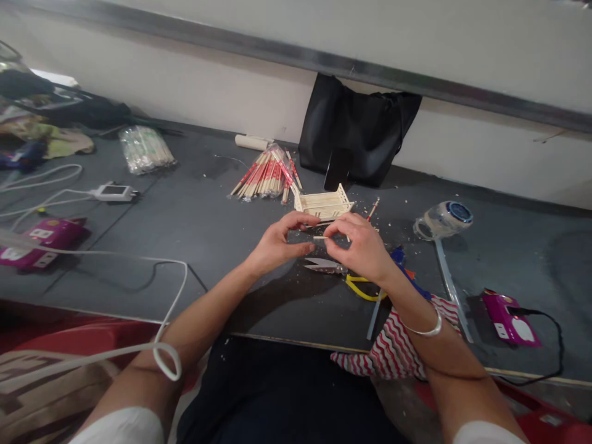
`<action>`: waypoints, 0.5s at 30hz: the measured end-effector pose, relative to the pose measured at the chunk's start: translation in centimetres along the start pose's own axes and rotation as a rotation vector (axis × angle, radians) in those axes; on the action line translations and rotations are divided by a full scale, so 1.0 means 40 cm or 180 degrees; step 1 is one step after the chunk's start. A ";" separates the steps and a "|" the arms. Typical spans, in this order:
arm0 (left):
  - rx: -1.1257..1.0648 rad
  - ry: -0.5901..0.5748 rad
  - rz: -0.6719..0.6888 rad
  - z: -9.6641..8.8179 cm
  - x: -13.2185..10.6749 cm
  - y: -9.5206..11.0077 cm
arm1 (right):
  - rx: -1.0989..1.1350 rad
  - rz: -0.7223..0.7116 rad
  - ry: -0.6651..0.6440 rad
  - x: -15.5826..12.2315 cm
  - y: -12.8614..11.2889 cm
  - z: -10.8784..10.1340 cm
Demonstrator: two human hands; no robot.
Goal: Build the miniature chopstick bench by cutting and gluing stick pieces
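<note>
Between the thumb and fingers of my right hand point(358, 243) is a short pale wooden stick point(319, 237), its free end pointing left. My left hand point(284, 240) faces it with thumb and fingers apart and nothing between them. Just beyond both hands sits a small model built of wooden sticks point(322, 203), with a flat slatted bed and raised ends. Below the hands lie scissors point(326, 266) with yellow handles, partly hidden by my right hand. A blue tool point(398, 254) rests by my right wrist, mostly covered.
Red-ended chopsticks point(266, 174) lie in a plastic bag behind the model. A black bag point(356, 129) and a phone point(337, 168) stand by the wall. At right are a clear jar point(441, 220), a glue stick point(451, 283) and a purple box point(510, 319). A white cable point(182, 280) crosses near my left arm.
</note>
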State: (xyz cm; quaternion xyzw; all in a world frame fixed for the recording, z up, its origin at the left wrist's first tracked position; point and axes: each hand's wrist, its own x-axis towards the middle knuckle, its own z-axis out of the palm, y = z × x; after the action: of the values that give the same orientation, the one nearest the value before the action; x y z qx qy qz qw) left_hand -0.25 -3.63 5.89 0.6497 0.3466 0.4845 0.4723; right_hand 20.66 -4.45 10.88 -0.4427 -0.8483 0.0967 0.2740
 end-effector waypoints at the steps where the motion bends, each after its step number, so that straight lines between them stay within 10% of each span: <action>1: 0.0094 -0.0061 0.0073 -0.012 0.004 0.001 | -0.0054 -0.0034 0.0061 0.001 0.001 0.000; 6: 0.0706 0.0062 0.0205 -0.078 0.018 0.022 | -0.0210 -0.0079 0.0243 0.005 0.008 -0.002; 15: 0.1984 0.1582 0.0205 -0.243 0.056 0.027 | -0.0417 -0.0084 0.0436 0.007 0.040 0.027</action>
State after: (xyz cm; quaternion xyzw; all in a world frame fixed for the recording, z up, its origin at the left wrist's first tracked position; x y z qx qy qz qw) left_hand -8.89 0.76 8.41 0.6354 0.5601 0.5131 0.1389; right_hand 21.06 -3.19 9.42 -0.4541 -0.8378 0.0070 0.3031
